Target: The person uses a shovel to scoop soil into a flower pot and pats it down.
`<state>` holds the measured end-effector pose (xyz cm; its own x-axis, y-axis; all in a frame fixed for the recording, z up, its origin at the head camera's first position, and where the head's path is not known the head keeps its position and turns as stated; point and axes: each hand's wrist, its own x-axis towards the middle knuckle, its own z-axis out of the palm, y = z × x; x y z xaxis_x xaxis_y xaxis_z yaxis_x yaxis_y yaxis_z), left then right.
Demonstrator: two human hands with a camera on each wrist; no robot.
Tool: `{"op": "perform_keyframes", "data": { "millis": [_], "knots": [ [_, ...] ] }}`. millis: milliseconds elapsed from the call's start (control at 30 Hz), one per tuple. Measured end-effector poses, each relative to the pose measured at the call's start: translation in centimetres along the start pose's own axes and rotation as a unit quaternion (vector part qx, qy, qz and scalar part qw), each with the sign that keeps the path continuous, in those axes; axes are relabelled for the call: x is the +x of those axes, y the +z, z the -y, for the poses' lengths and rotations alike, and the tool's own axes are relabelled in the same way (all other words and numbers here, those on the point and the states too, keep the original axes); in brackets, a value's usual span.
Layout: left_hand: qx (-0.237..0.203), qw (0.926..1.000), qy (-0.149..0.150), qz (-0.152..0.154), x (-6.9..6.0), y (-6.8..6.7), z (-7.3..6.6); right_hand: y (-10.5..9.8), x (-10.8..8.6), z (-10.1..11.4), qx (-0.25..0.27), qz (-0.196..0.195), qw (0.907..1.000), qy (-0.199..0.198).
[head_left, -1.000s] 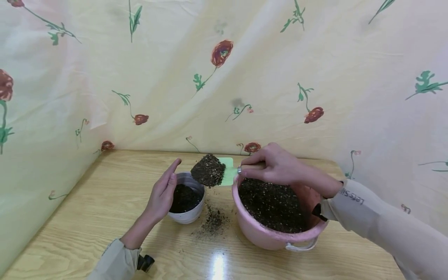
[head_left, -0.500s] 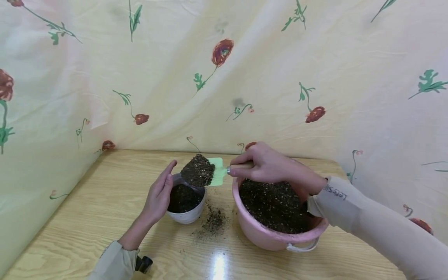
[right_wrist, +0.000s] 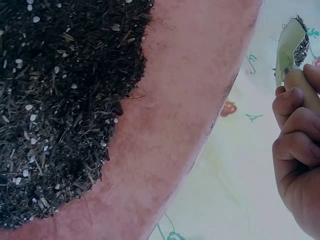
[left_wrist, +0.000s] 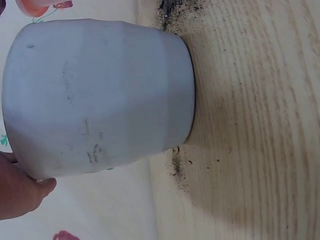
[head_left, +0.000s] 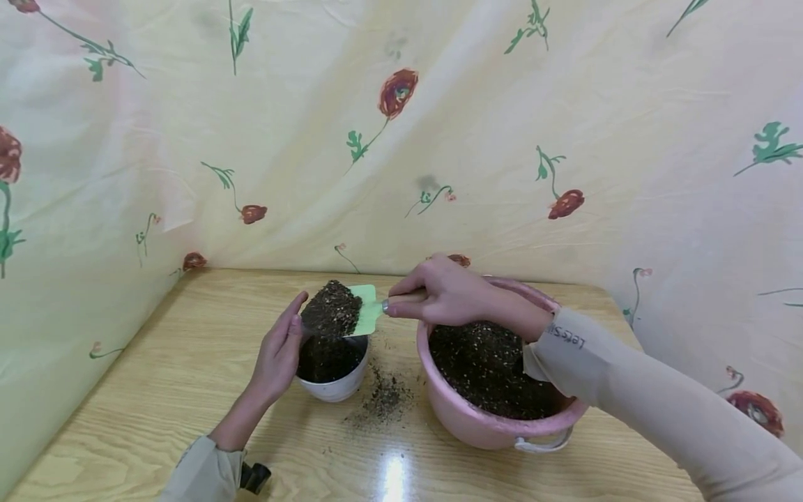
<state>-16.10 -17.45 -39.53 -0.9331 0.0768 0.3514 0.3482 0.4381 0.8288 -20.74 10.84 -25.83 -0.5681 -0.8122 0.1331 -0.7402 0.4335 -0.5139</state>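
Note:
My right hand (head_left: 454, 291) grips the wooden handle (right_wrist: 303, 90) of a light green trowel (head_left: 365, 309). Dark soil (head_left: 332, 309) is heaped on the blade, which is over the white pot (head_left: 335, 388). Some soil appears to fall into the pot, which has dark soil inside. My left hand (head_left: 277, 359) is at the pot's left rim with its fingers extended upward, close to the trowel's tip. In the left wrist view, fingertips (left_wrist: 46, 186) are at the rim of the pot (left_wrist: 110, 95); whether they touch it is unclear.
A pink tub (head_left: 461, 415) holding dark soil (right_wrist: 60, 100) stands to the right under my right forearm, with a white handle (head_left: 543, 443) at its front. Spilled soil (head_left: 387, 396) lies on the wooden table (head_left: 157, 390) between pot and tub. Flowered fabric (head_left: 301, 139) hangs behind.
My right hand has moved left with the loaded trowel, from beside the pot to above it. My left hand has shifted slightly left and down. Soil now seems to be dropping from the blade.

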Motion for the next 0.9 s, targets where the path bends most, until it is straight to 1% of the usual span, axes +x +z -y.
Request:
{"op": "perform_keyframes", "data": {
  "millis": [133,300,467,567,700,800,900],
  "knots": [
    [0.001,0.9999,-0.016,-0.005,-0.1,0.0,0.3,0.1,0.5,0.0,-0.004,0.005,1.0,-0.002],
    [0.0,0.9996,-0.028,-0.011,-0.2,0.1,0.7,0.3,0.9,-0.2,-0.013,0.018,0.9997,-0.006],
    [-0.014,0.9997,-0.021,-0.001,-0.2,0.2,0.8,0.8,1.2,-0.5,-0.006,0.033,0.9994,-0.002],
    [-0.021,0.9996,-0.017,0.006,-0.2,0.2,0.8,1.2,1.4,-0.7,-0.007,0.041,0.9991,-0.007],
    [-0.018,0.9997,-0.017,0.009,-0.3,0.2,0.8,1.6,1.8,-0.8,-0.027,0.051,0.9982,-0.019],
    [-0.012,0.9997,-0.021,0.007,-0.5,0.2,0.8,1.9,2.1,-0.9,-0.037,0.065,0.9971,-0.019],
    [-0.007,0.9997,-0.023,0.009,-0.5,0.2,0.6,2.1,2.1,-0.9,-0.043,0.078,0.996,-0.01]
  ]
}}
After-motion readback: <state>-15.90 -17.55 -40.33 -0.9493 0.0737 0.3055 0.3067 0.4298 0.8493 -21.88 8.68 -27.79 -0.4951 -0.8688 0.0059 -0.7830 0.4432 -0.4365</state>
